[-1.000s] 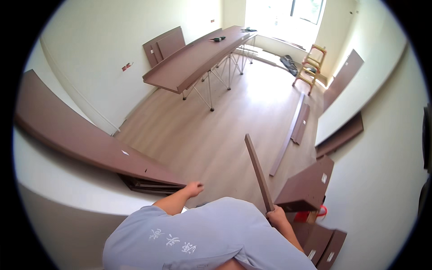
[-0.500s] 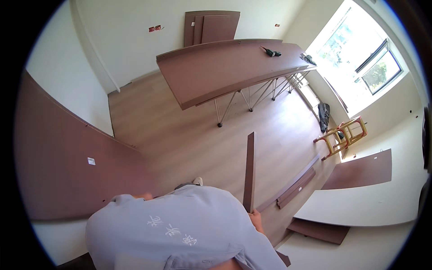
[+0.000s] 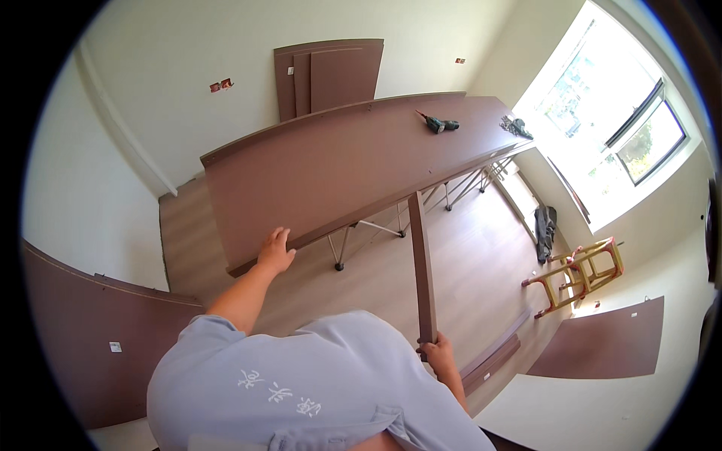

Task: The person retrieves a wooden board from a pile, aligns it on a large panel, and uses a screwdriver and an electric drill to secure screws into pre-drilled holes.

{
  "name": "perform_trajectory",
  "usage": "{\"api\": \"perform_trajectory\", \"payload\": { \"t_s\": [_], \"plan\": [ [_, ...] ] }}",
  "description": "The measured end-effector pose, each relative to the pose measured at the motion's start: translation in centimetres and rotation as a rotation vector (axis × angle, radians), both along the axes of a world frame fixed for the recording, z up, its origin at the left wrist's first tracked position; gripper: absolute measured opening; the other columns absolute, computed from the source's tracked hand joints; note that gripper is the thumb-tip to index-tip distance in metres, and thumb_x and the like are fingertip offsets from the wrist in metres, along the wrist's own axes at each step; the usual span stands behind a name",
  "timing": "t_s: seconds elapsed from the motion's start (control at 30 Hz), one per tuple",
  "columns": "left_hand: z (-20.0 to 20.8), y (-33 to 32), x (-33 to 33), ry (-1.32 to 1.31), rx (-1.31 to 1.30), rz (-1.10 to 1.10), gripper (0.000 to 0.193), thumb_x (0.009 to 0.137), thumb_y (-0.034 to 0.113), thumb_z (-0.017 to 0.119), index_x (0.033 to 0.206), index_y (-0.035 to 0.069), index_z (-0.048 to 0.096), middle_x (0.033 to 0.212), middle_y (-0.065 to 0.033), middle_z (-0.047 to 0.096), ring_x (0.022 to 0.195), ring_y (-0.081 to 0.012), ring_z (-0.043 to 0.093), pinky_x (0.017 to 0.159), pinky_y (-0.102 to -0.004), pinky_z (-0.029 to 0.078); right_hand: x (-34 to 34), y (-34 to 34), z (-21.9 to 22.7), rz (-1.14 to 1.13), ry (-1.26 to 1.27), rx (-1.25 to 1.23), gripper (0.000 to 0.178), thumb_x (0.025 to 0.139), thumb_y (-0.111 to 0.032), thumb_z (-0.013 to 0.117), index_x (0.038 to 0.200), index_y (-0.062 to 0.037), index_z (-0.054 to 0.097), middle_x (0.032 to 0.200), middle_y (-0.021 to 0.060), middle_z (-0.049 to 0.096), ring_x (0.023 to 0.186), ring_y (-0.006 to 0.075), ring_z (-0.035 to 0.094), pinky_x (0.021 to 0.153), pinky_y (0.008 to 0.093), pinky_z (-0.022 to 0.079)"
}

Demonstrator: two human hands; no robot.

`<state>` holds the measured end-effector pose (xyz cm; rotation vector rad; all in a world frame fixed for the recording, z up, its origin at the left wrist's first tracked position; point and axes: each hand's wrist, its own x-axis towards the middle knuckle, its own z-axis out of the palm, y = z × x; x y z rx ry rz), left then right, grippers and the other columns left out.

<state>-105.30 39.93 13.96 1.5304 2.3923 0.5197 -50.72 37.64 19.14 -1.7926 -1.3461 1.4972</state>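
My right hand [image 3: 439,355] is closed around the lower end of a long, narrow brown board strip [image 3: 422,263]. The strip stands out ahead of me, its far end at the near edge of a large brown panel [image 3: 323,161]; whether they touch I cannot tell. Over the panel's near left edge, my left hand [image 3: 277,252] reaches out with its fingers apart and nothing in them. That panel lies on folding metal trestle legs [image 3: 340,252]. A dark cordless drill [image 3: 438,124] rests on its far part, with a small heap of hardware [image 3: 516,126] at the right end.
Brown panels [image 3: 342,75] lean on the back wall, with another panel [image 3: 75,338] at left and one [image 3: 605,342] at right. Loose strips [image 3: 492,361] lie on the floor at right. A yellow step ladder [image 3: 579,274] and a dark bag [image 3: 544,233] are near the window [image 3: 602,98].
My left hand has come up from beside the left panel to the large panel's near edge. The large panel now appears closer, and the held strip has come nearer to it.
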Motion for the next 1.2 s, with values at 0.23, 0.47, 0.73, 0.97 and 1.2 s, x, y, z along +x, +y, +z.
{"api": "perform_trajectory", "payload": {
  "t_s": [0.23, 0.47, 0.73, 0.97, 1.2],
  "plan": [
    [-1.0, 4.1, 2.4, 0.094, -0.404, 0.286, 0.057, 0.092, 0.034, 0.073, 0.142, 0.015, 0.053, 0.146, -0.0105, 0.053, 0.139, -0.0307, 0.046, 0.119, -0.0501, 0.030, -2.7, 27.6, 4.4, 0.196, -0.012, 0.006, 0.023, 0.086, -0.004, 0.065, 0.107, 0.0047, 0.066, 0.089, 0.0110, 0.071, 0.072, 0.0218, 0.073, 0.064, 0.0372, 0.055],
    [-1.2, 6.1, 2.6, 0.082, -0.398, 0.324, 0.052, 0.089, 0.030, 0.077, 0.136, 0.015, 0.058, 0.138, -0.0102, 0.058, 0.134, -0.0315, 0.050, 0.117, -0.0512, 0.033, -8.6, 47.4, 6.0, 0.340, -0.099, 0.038, 0.023, 0.086, -0.001, 0.066, 0.108, 0.0046, 0.064, 0.090, 0.0111, 0.069, 0.075, 0.0227, 0.073, 0.060, 0.0368, 0.056],
    [-1.9, 9.3, 1.4, 0.022, -0.517, 0.336, 0.033, 0.087, 0.027, 0.076, 0.119, 0.020, 0.071, 0.126, -0.0074, 0.064, 0.122, -0.0323, 0.058, 0.107, -0.0531, 0.041, -15.4, 63.9, 1.0, 0.548, -0.166, 0.030, 0.020, 0.087, -0.001, 0.066, 0.106, 0.0013, 0.064, 0.081, 0.0105, 0.064, 0.066, 0.0237, 0.069, 0.050, 0.0382, 0.050],
    [-2.5, 19.2, 9.1, 0.010, -0.316, 0.438, 0.029, 0.083, 0.024, 0.078, 0.112, 0.020, 0.074, 0.113, -0.0056, 0.069, 0.111, -0.0302, 0.063, 0.103, -0.0512, 0.042, -19.9, 73.4, -1.1, 0.735, -0.312, 0.123, 0.022, 0.083, -0.009, 0.065, 0.101, 0.0028, 0.065, 0.079, 0.0175, 0.070, 0.070, 0.0288, 0.073, 0.062, 0.0424, 0.058],
    [-2.1, 26.6, 12.9, 0.101, -0.364, 0.544, 0.023, 0.077, 0.020, 0.084, 0.098, 0.019, 0.074, 0.102, -0.0038, 0.068, 0.102, -0.0310, 0.064, 0.095, -0.0517, 0.044, -19.6, 76.0, -2.7, 0.789, -0.203, 0.042, 0.022, 0.083, -0.008, 0.067, 0.103, 0.0029, 0.062, 0.081, 0.0171, 0.069, 0.069, 0.0285, 0.071, 0.060, 0.0414, 0.055]
  ]
}}
